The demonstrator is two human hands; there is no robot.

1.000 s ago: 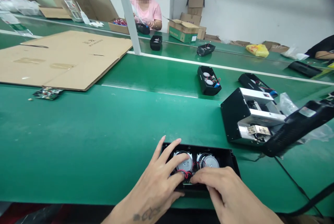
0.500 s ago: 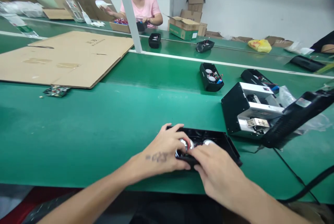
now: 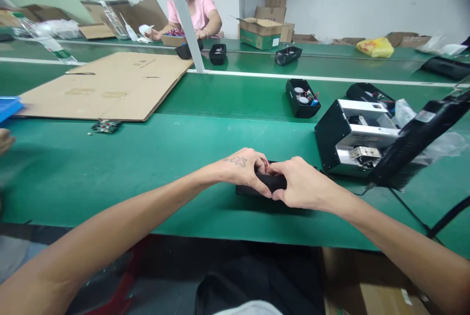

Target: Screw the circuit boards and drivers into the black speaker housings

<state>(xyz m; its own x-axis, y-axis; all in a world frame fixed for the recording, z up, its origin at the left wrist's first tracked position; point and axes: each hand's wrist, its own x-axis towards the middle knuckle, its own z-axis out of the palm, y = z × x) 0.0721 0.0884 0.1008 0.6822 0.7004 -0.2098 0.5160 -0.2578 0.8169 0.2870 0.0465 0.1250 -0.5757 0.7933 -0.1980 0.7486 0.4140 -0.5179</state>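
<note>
A black speaker housing (image 3: 270,182) rests on the green bench in front of me, its near wall towards me. My left hand (image 3: 249,169) is closed on its near wall, thumb outside and fingers reaching over the edge. Opposite it, my right hand (image 3: 303,183) grips the same wall, thumb and fingertips close to the left thumb. A bit of red wire shows between the hands. The inside of the housing is mostly covered by my fingers.
Right of my hands stands a black-and-silver machine (image 3: 358,138). Beyond lies another open housing (image 3: 303,99) with round speakers. A cardboard sheet (image 3: 121,84) and a circuit board (image 3: 106,126) lie left. A co-worker in pink (image 3: 200,9) sits opposite; another person's hand (image 3: 5,141) is near a blue tray (image 3: 9,108).
Both hands and the housing sit farther from the bench's front edge. The speakers inside the housing are now hidden. A blue tray and another person's hand have come into view at left.
</note>
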